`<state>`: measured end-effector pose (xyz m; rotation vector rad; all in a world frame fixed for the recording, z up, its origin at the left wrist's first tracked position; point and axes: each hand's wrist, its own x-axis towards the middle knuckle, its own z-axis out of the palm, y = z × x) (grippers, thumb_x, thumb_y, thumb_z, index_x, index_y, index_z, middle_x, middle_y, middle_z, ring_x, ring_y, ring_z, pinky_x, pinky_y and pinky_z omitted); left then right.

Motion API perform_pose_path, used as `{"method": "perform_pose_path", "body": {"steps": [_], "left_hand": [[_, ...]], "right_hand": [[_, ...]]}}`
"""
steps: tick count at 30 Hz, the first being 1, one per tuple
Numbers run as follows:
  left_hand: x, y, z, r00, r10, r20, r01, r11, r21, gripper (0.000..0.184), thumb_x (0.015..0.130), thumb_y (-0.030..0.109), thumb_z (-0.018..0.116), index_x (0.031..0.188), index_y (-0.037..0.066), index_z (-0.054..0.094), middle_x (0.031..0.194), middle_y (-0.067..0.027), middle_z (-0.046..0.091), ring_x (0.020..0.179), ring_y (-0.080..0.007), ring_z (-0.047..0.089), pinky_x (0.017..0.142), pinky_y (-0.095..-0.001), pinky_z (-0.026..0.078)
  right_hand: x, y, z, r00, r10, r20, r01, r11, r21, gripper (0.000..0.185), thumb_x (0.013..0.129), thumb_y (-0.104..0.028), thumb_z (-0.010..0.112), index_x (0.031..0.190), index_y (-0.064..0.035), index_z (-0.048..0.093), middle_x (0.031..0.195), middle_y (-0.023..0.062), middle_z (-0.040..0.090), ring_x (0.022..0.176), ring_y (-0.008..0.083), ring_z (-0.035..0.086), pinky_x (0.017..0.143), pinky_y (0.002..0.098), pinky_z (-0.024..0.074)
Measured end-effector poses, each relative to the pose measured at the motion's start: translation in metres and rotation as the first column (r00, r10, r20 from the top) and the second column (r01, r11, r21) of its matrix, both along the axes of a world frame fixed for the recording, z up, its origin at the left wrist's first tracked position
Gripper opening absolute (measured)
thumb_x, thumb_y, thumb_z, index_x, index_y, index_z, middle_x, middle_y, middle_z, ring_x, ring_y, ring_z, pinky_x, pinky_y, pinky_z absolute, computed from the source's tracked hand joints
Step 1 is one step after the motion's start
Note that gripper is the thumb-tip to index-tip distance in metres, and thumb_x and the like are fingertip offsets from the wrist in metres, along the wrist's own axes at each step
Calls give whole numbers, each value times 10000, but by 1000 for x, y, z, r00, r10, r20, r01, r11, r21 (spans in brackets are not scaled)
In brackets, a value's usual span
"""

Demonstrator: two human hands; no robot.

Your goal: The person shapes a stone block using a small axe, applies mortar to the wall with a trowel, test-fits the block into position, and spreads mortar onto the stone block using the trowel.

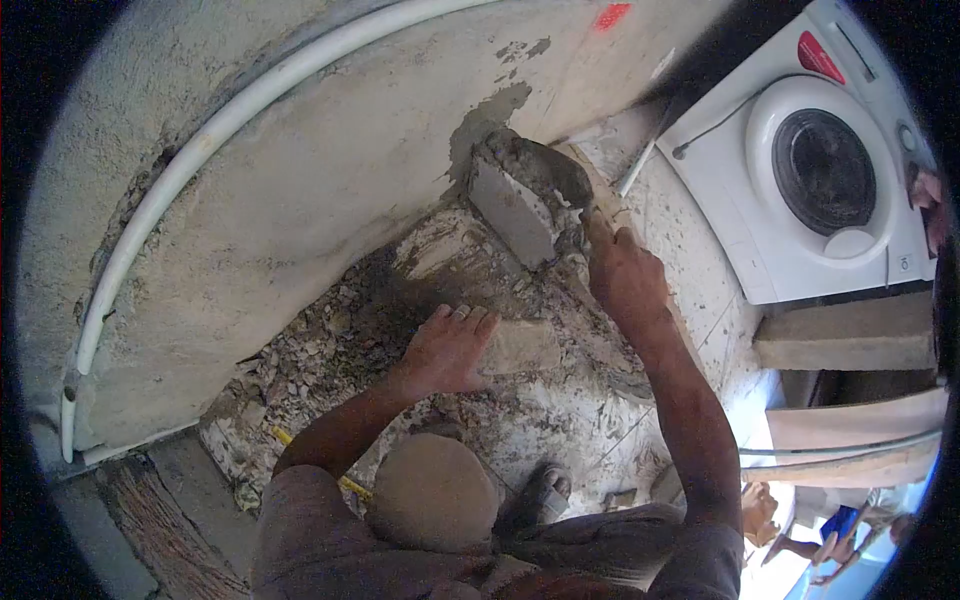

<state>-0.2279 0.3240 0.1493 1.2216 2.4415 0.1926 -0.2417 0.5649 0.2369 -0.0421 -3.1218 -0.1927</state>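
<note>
Through the head camera I see my two bare hands working low beside a rough plastered wall [300, 165]. My right hand [627, 275] is closed in a fist around the handle of a trowel [568, 178], most of the handle hidden by the fingers. The dark blade lies at the top of a grey block [508, 215], which sits near the wall with wet mortar [505, 150] heaped along its upper edge. My left hand [448, 350] is lower down, its fingers close together and partly extended, with a ring on one; it touches the left end of a tan brick [522, 346], though I cannot tell whether it grips it. The brick lies nearer my body than the grey block, among crumbs of dirt. Loose rubble [310, 350] runs along the foot of the wall, to the left of the brick. A dark damp patch [478, 130] marks the plaster just behind the block, and a white pipe [215, 130] curves across the wall. Over on the right a white washing machine [800, 170] appears tilted in my view. Near the bottom I see a pale cap [435, 492] and a sandalled foot [554, 488].
</note>
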Motion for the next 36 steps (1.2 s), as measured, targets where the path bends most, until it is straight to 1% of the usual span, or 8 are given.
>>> {"method": "perform_pose_path", "body": {"steps": [1,3,7,15,19,26,29,36], "left_hand": [[1,-1,-3,1000,-1,-4,1,1000,0,977,689,662,611,1365,23,312,1357,-197,409,1231,-340,427,1038,-506,296],[6,-5,-11,992,38,-117,-14,980,200,934,642,530,708,1313,-22,365,1219,-188,500,1108,-309,512,971,-475,338],[7,-5,-14,981,26,-190,13,980,200,938,641,540,707,1312,-20,367,1237,-188,492,1128,-312,500,974,-479,335],[3,-5,-7,999,10,-34,-5,989,146,935,682,524,693,1347,-18,323,1268,-208,477,1182,-350,460,1003,-498,309],[6,-5,-19,998,30,-62,-20,986,164,917,660,529,695,1338,20,347,1322,-198,433,1220,-348,424,1032,-504,301],[7,-7,-20,996,28,-84,-10,979,205,912,645,521,710,1323,17,364,1282,-185,466,1171,-338,456,1013,-509,311],[4,-6,-17,996,3,-85,14,981,196,900,667,513,698,1321,-2,357,1279,-197,464,1183,-342,449,1019,-498,299],[2,-4,-12,998,20,-62,-8,982,189,874,687,503,691,1307,-16,358,1265,-207,461,1175,-343,455,1010,-479,302]], "right_hand": [[0,1,0,1000,-1,-4,1,1000,0,461,851,-137,499,1304,-160,418,878,173,562,718,357,630,595,466,519],[-2,0,-1,997,4,-73,-5,1000,-3,473,839,-124,507,1300,-179,418,890,175,560,718,352,632,588,460,523],[1,0,-9,997,17,-81,-12,998,64,475,832,-110,512,1289,-213,434,882,164,560,728,342,637,593,450,528],[3,14,12,970,124,-209,-114,992,58,423,799,-95,549,1210,-192,519,913,135,550,695,322,624,615,441,533],[1,11,21,954,173,-245,-162,985,66,419,801,-55,526,1201,-180,534,958,126,523,796,290,606,637,412,528],[-1,20,19,962,224,-158,-185,955,232,449,784,-83,555,1215,-200,510,1030,134,475,912,285,558,694,398,515],[33,30,30,993,110,-50,-97,972,215,479,749,-59,569,1206,-196,518,1062,117,475,898,277,553,693,392,511],[96,49,29,993,63,-97,-49,989,142,528,726,-18,560,1217,-210,522,1081,106,502,891,281,554,704,403,501]]}}
